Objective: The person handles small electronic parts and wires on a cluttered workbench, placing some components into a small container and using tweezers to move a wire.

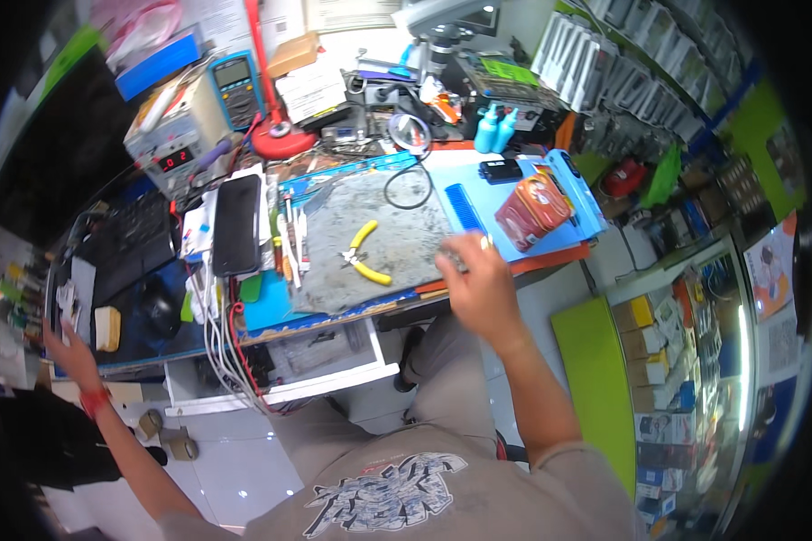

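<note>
My right hand [480, 281] is raised over the front right part of the grey work mat [397, 216]. Its fingers are closed in a pinch, and something small and greyish shows at the fingertips, too blurred to name. Yellow-handled pliers [364, 254] lie with handles spread on the mat, left of that hand. At the desk's far left end, my left hand [74, 359] has its fingers apart and holds nothing. A cream-coloured block [107, 329] sits just right of it, with a black mouse [160, 307] farther right.
A black phone [237, 224] lies left of the mat beside slim tools. White cables [218, 329] hang over the open drawer [334, 365]. A red tin [534, 212], a blue comb-like strip [465, 208] and light-blue bottles [487, 131] stand or lie right. A multimeter [235, 88] leans behind.
</note>
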{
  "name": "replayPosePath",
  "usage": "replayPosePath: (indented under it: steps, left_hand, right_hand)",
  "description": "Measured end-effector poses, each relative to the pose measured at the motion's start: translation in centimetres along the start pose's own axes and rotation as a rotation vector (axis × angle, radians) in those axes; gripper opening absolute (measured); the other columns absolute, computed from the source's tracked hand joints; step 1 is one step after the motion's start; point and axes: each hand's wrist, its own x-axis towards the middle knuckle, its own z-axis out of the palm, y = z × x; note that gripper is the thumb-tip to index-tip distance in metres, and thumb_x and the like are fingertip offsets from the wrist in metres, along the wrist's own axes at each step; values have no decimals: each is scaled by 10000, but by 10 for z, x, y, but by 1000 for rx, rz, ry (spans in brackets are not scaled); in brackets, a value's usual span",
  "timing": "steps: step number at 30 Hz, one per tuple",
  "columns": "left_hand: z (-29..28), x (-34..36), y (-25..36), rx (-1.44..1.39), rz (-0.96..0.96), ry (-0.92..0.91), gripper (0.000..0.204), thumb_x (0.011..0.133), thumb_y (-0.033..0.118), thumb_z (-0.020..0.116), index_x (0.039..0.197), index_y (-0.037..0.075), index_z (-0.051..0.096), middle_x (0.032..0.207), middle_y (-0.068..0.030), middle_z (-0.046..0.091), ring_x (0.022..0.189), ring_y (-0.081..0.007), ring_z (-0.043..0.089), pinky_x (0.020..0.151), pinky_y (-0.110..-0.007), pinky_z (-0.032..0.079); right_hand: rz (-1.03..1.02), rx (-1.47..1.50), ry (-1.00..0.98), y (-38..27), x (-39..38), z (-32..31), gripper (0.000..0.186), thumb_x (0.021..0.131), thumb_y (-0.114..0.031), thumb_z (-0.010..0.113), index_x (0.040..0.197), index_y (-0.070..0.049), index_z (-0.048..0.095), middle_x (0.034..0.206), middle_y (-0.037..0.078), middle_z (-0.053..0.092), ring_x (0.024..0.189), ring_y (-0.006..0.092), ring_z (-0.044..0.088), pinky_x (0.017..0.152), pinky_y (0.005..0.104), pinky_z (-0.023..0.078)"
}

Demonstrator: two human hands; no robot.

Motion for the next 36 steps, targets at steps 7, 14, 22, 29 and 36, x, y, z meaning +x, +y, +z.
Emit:
replayPosePath:
  steps: [7, 14, 22, 29, 36]
  left_hand:
    - [-104, -183, 180, -429, -96, -41, 388, 1078, 101, 490, 1432, -49, 443, 1420, -212, 509, 1348, -351, 507, 1159, -462, 392]
    - [-68, -230, 193, -676, -466, -207, 430, 1093, 123, 471, 1473, -54, 378, 1488, -205, 400, 1360, -325, 495, 1167, -435, 394]
    - [-60, -234, 193, -637, -413, -101, 410, 1087, 102, 473, 1452, -71, 397, 1475, -198, 389, 1314, -313, 525, 1131, -422, 431]
    - [-61, -229, 196, -570, -360, -79, 390, 1078, 92, 485, 1424, -76, 423, 1473, -196, 393, 1280, -305, 540, 1113, -416, 453]
    - [-57, -228, 207, -556, -325, -111, 360, 1073, 96, 499, 1378, -87, 443, 1460, -206, 412, 1265, -304, 542, 1102, -416, 465]
  right_hand:
    - [309, -198, 241, 132, 149, 39, 162, 883, -95, 635, 936, 24, 732, 965, 256, 732, 957, 422, 703, 875, 468, 548]
    - [636, -426, -70, 173, 220, 58, 309, 928, -186, 583, 1122, -23, 759, 1183, 237, 724, 1146, 383, 692, 976, 469, 555]
    - [564, -532, -110, 187, 233, 65, 311, 902, -184, 611, 1135, -44, 761, 1183, 232, 724, 1147, 392, 690, 978, 474, 553]
    - [515, -336, 66, 195, 223, 76, 365, 898, -157, 588, 1207, -243, 762, 1188, 169, 738, 1111, 369, 704, 954, 477, 551]
    - [513, -595, -238, 203, 246, 59, 347, 900, -152, 582, 1195, -63, 741, 1188, 229, 722, 1156, 385, 685, 978, 475, 547]
